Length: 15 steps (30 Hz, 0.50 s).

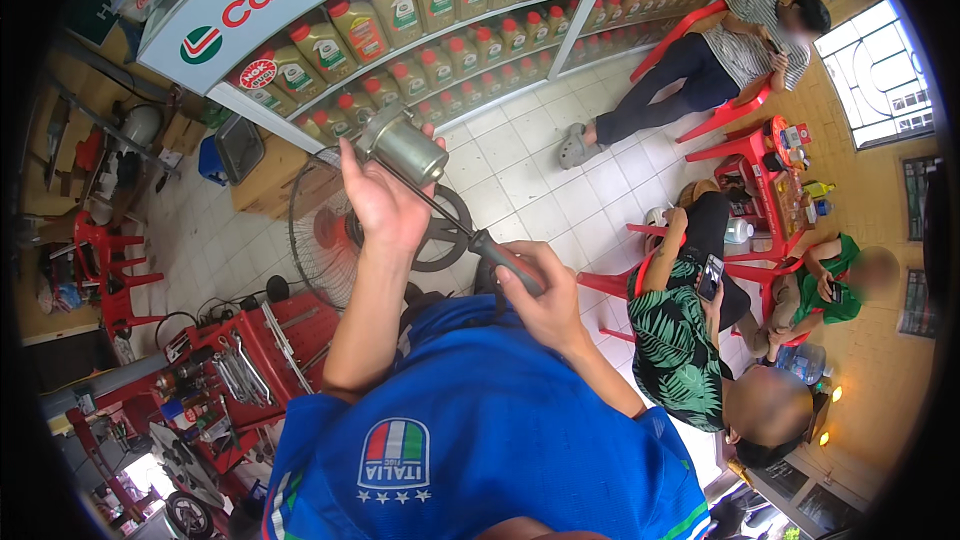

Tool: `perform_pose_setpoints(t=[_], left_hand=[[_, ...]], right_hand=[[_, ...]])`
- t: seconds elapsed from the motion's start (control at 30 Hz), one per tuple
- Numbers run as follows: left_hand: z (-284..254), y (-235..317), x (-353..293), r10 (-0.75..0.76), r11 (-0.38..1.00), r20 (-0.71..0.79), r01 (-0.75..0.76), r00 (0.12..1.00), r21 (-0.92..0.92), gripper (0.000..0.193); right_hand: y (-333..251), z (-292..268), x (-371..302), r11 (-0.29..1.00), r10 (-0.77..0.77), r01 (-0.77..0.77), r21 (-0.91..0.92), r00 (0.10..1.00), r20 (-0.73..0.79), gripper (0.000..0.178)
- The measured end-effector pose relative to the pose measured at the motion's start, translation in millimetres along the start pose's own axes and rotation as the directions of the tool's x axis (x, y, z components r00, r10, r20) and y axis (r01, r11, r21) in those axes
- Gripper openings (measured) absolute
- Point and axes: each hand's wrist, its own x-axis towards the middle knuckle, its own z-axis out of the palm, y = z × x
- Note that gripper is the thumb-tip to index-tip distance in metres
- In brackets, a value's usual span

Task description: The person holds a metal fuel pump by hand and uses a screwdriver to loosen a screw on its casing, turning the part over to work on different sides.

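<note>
A small silvery cylindrical metal motor (pixel 408 146), which looks like a starter motor, rests in my left hand (pixel 385 202). The palm is turned up and the fingers curl around its far side. My right hand (pixel 548 298) is closed around the dark grip of a screwdriver (pixel 503 260). Its thin shaft slants up and left to the motor's near side, passing close over my left palm. Where the tip meets the motor is too small to make out. Both hands are raised in front of my blue shirt (pixel 470 420).
Shelves of red-capped bottles (pixel 380 20) stand ahead. A round fan (pixel 320 230) is beyond my left forearm. At the lower left is a red tool cart (pixel 310 330) with several wrenches (pixel 240 375). Several people sit at the right on red chairs, around a red table (pixel 760 165).
</note>
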Motion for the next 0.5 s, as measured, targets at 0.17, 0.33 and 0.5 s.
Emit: perform_pose_setpoints(t=[0.17, 0.33, 0.5], left_hand=[[-4, 0, 0, 0.024, 1.0, 0.019, -0.024, 1.0, 0.018, 0.063], [-7, 0, 2, 0.031, 0.999, -0.017, -0.031, 0.999, 0.037, 0.062], [2, 1, -2, 0.113, 0.99, -0.054, -0.108, 0.992, 0.087, 0.063]], right_hand=[[-4, -1, 3, 0.998, 0.022, -0.021, -0.054, 1.0, 0.011, 0.027], [4, 3, 3, 0.996, -0.089, 0.088, -0.025, 0.996, -0.032, 0.029], [11, -4, 6, 0.965, 0.008, -0.027, 0.26, 0.997, 0.072, 0.032]])
